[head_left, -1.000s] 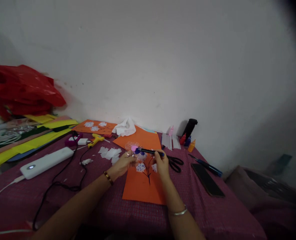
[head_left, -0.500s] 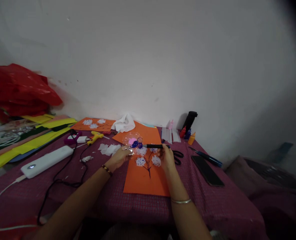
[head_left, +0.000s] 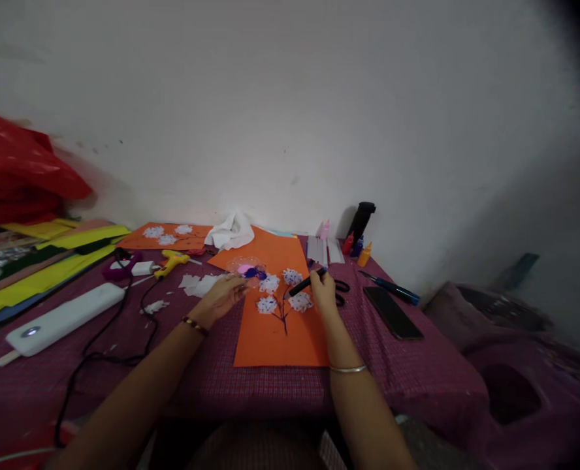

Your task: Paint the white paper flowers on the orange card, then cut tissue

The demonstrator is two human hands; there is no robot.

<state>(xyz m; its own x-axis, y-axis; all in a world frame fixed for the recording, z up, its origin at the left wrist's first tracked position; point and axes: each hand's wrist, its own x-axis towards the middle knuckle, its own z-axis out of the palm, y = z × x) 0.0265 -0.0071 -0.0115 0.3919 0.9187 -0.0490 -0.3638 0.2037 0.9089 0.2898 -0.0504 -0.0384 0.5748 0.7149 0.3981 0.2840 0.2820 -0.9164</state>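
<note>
My right hand (head_left: 323,287) grips a black-handled paintbrush (head_left: 306,283), its tip slanting down to the left over the white, blue-speckled paper blossoms (head_left: 300,301). These sit on an orange sheet (head_left: 280,349) around a dark painted branch (head_left: 284,321). At the sheet's left edge, my left hand (head_left: 224,295) is loosely spread beside a clear paint palette (head_left: 234,262) with pink and blue paint in its wells. Its fingertips are close to the palette's near rim; whether they touch it is hard to tell.
Left are a yellow glue gun (head_left: 172,262), white power bank (head_left: 69,318), black cable and torn white paper (head_left: 199,285). A crumpled tissue (head_left: 230,232) lies behind. Right are black scissors (head_left: 341,287), a phone (head_left: 392,313) and small paint bottles (head_left: 364,254).
The palette has gone from raised and tilted in my left hand to lying low, with the fingers loosened. My right hand has drawn the brush out of the paint and angled it down over the blossoms.
</note>
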